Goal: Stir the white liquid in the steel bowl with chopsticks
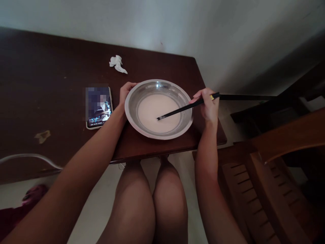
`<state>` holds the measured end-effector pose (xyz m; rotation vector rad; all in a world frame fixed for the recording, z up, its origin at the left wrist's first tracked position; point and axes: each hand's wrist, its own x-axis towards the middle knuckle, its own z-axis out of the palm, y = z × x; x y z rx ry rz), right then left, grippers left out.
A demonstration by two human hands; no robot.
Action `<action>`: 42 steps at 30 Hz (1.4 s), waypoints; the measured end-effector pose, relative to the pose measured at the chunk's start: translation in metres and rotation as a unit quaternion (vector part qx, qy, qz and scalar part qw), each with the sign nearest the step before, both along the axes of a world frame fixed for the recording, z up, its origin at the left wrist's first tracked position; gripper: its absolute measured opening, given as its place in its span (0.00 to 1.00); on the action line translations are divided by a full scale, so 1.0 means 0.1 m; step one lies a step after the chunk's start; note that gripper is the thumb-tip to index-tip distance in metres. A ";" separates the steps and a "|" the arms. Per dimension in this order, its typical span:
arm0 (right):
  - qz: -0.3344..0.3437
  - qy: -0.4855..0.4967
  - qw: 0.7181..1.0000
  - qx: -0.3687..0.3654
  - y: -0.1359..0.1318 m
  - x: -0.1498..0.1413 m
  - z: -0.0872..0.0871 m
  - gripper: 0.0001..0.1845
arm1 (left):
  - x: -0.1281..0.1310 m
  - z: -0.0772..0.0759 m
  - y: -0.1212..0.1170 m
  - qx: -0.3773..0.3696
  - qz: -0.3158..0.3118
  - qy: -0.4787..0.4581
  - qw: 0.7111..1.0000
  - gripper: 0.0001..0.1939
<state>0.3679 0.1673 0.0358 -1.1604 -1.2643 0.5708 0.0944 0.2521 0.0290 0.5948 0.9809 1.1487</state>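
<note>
A wide steel bowl [184, 101] holding a pale, milky liquid [154, 110] sits near the right end of a dark wooden table [50, 101]. My left hand [125, 93] grips the bowl's left rim, fingers curled over the edge. My right hand [208, 105] is closed on black chopsticks [182, 109] at the bowl's right side. Their tips dip into the liquid near the bowl's middle.
A phone [99, 108] with its screen lit lies just left of the bowl. A crumpled white tissue [117, 63] lies further back. A wooden chair [274, 176] stands to the right of the table. My bare knees [152, 196] are below the table's front edge.
</note>
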 end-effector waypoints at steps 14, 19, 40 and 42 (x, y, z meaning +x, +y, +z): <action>0.020 -0.011 1.000 -0.009 -0.01 -0.01 0.02 0.31 | 0.00 0.02 0.00 -0.005 0.008 -0.021 1.000 0.17; -0.049 0.000 0.999 0.022 0.02 0.01 0.01 0.33 | 0.00 -0.01 0.00 0.000 0.000 -0.021 1.000 0.13; -0.025 -0.008 0.999 0.020 0.00 0.00 0.01 0.32 | -0.01 -0.01 -0.02 0.004 -0.011 -0.036 0.999 0.14; -0.040 0.004 0.999 0.030 0.00 0.00 0.02 0.33 | -0.01 -0.02 -0.01 0.006 0.000 -0.030 1.000 0.12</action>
